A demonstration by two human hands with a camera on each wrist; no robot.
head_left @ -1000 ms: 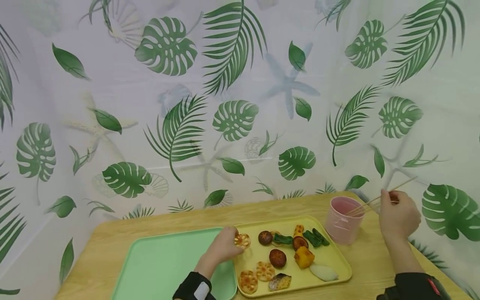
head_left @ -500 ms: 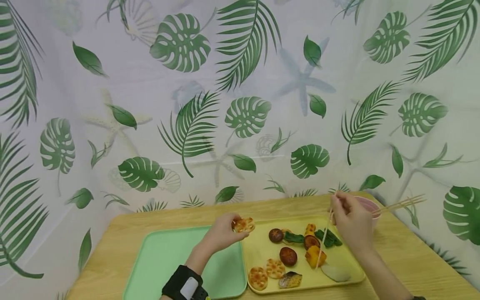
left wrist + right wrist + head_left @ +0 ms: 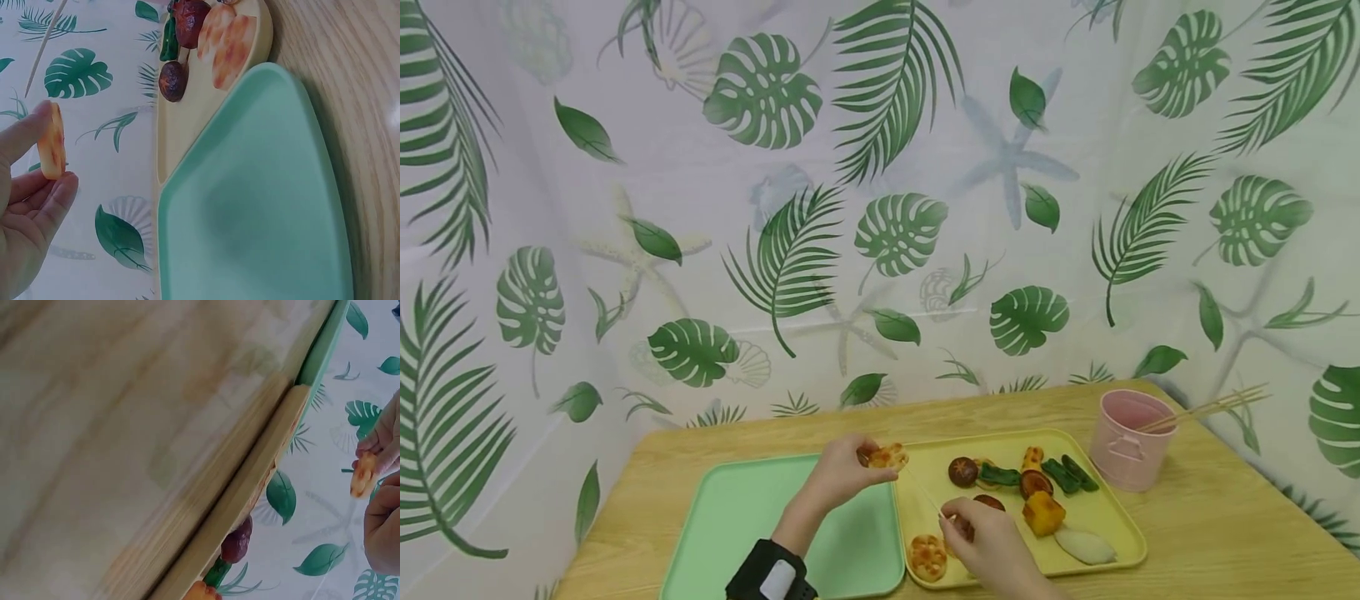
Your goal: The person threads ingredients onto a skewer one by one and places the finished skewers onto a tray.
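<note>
Leaf-print backdrop (image 3: 808, 267) behind wooden table (image 3: 1000, 413). Green tray (image 3: 722, 517) beside yellow tray (image 3: 1097, 510) of food pieces. Pink bucket (image 3: 1127, 462) near yellow tray. Left hand (image 3: 842, 471) pinches orange slice (image 3: 889, 457), raised above trays. Right hand (image 3: 988, 537) pinches thin stick (image 3: 926, 492), tip near slice.

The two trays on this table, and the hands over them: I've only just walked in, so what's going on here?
A person's left hand holds up a round, orange-brown slice. The right hand pinches a thin stick pointing towards it; the left wrist view shows the tip apart from the slice. Other food-like pieces lie on the yellow tray, beside the green tray. More sticks lean in a pink bucket.
</note>
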